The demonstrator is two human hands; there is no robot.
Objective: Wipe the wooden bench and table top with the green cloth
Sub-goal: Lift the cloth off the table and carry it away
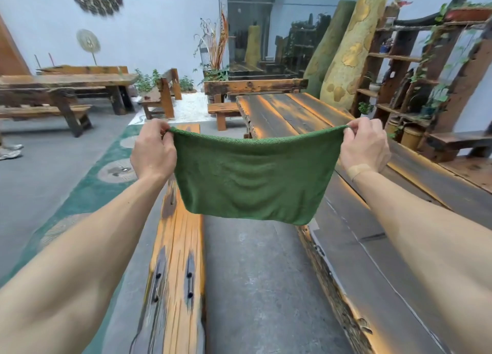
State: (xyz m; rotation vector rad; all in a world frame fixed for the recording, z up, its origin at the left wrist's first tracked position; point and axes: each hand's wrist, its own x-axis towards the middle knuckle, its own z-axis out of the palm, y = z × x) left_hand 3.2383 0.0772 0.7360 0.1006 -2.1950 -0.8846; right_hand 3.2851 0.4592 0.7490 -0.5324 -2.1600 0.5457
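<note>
Long dark table top [372,194] seen along right half of frame, orange-lit edges. Narrow wooden bench [175,260] laid lower centre-left, grey floor [253,287] between the two. Green cloth [250,178] held spread at frame centre, in air above bench and floor gap — upper edge sagging, lower edge hanging free. Left hand [153,151] — fingers pinched on upper left corner. Right hand [364,146] fingers pinched on upper right corner; plaster seen at its wrist.

A strip of bare floor [255,287] runs between the bench [177,273] and the worktop [399,233] (both bare); shelving [415,87] crowds the worktop's far side.
</note>
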